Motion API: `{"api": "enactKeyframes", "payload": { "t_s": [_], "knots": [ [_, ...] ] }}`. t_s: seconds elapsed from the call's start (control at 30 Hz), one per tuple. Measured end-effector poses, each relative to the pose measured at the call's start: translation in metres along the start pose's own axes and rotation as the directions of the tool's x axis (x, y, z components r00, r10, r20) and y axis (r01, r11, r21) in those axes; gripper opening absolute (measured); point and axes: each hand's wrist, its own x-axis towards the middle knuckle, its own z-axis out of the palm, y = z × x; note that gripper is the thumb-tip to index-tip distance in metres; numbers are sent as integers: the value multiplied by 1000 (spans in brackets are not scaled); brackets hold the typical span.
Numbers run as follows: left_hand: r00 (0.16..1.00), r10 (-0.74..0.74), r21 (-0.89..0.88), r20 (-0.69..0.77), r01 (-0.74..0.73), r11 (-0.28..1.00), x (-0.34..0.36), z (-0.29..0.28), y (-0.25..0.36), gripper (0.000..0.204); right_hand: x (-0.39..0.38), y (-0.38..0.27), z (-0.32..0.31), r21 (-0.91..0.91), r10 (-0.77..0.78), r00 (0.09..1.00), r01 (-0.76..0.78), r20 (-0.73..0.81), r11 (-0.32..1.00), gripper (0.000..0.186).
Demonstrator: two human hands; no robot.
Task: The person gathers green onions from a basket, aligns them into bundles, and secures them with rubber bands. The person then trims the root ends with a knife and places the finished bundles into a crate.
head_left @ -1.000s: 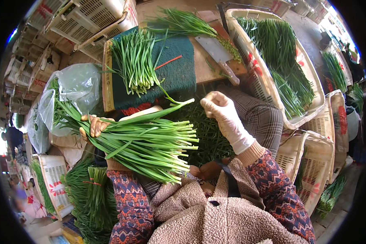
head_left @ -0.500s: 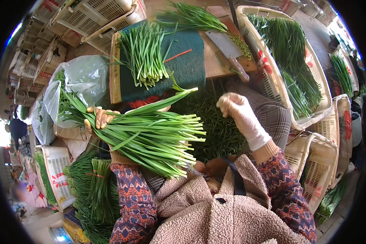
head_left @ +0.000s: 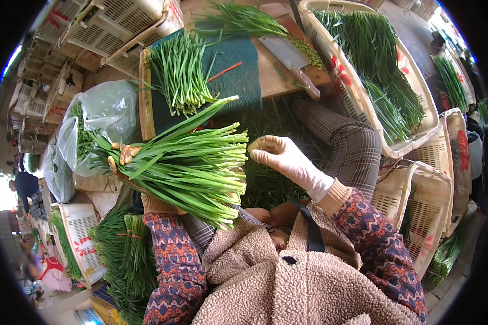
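Observation:
My left hand (head_left: 126, 154), in a stained glove, is closed round the leafy part of a big bunch of garlic chives (head_left: 184, 168). The bunch lies sideways above my lap, its pale stem ends fanned to the right. At those ends is my right hand (head_left: 293, 162), in a whitish glove, with thumb and fingers curled together in a pinch. Whatever lies between its fingertips, if anything, is too small to make out. Beyond the bunch, another pile of chives (head_left: 180, 76) rests on a dark green cloth (head_left: 238, 76) over a low table.
A cleaver (head_left: 287, 57) lies on the bare wood beside a red strip (head_left: 224, 71) on the cloth. More chives fill a crate (head_left: 425, 105) at the right. Tied bundles (head_left: 138, 254) stand at lower left, near a clear plastic bag (head_left: 111, 103). Loose leaves cover the ground between my legs.
My right hand has come left and slightly down to the stem ends. The held bunch has shifted a little left, and the whole view has moved slightly.

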Motion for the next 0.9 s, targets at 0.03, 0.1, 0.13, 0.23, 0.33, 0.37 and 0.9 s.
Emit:
{"api": "enactKeyframes", "payload": {
  "t_s": [0.03,0.1,0.13,0.23,0.33,0.37,0.9],
  "knots": [
    [1000,1,7,-9,-1,1000,0,1,0,34,4,-1,1,11,-17,999,17,-31,1000,33],
    [999,-40,5,5,40,999,1,4,-6,34,11,-1,0,30,-41,994,44,-100,999,34],
    [998,-60,5,12,60,998,2,5,-8,34,13,-2,3,47,-51,994,55,-93,997,34],
    [1000,-3,4,8,3,1000,1,1,-4,33,39,19,16,32,-56,998,57,-39,998,32],
    [999,-41,46,20,40,998,0,4,5,33,43,27,25,6,-197,970,200,-141,980,26],
    [998,-54,39,12,53,998,0,-1,-1,34,42,33,21,-2,-236,952,240,-193,971,25],
    [988,71,111,-138,-56,992,13,12,-21,30,78,24,32,-328,-528,775,428,-346,842,25]
  ]
}}
